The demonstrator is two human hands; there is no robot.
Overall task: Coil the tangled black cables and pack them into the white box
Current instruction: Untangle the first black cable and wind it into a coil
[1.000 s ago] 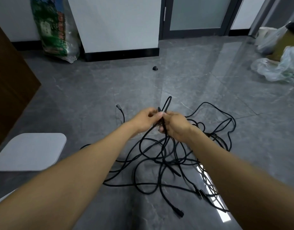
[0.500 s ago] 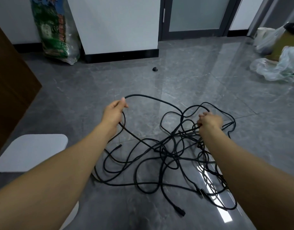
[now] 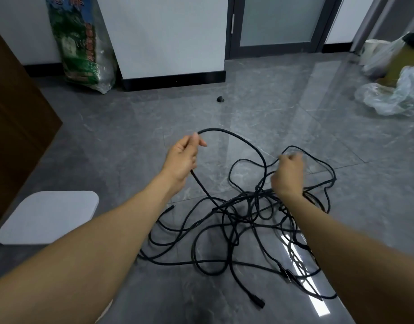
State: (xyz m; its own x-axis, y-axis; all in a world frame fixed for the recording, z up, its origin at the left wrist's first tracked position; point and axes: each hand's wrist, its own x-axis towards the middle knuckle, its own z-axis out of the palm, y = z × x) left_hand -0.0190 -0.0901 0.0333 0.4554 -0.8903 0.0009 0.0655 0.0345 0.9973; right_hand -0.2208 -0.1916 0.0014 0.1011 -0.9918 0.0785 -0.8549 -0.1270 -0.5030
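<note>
well to the left of the left hand, beside its forearm, a white box lid (image 3: pixel 48 219) lies flat on the grey tiled floor (image 3: pixel 122 141), and beyond it a printed green sack (image 3: pixel 81 43) leans against the white wall. the left hand (image 3: pixel 181 157) is raised above the floor with the arm stretched forward, its fingers curled round a strand of the black cables (image 3: pixel 236 220); that strand arcs out from the top of the fist toward the right and also drops from under the palm into the heap. the tangled heap sprawls on the floor between and below the two hands, a plug end (image 3: pixel 257 301) lying nearest the camera. the right hand (image 3: pixel 289 173), held apart from the left, is blurred; its fingers look bunched among the upper loops, but i cannot tell whether it grips one. far right of it lie crumpled clear plastic bags (image 3: pixel 393 94).
</note>
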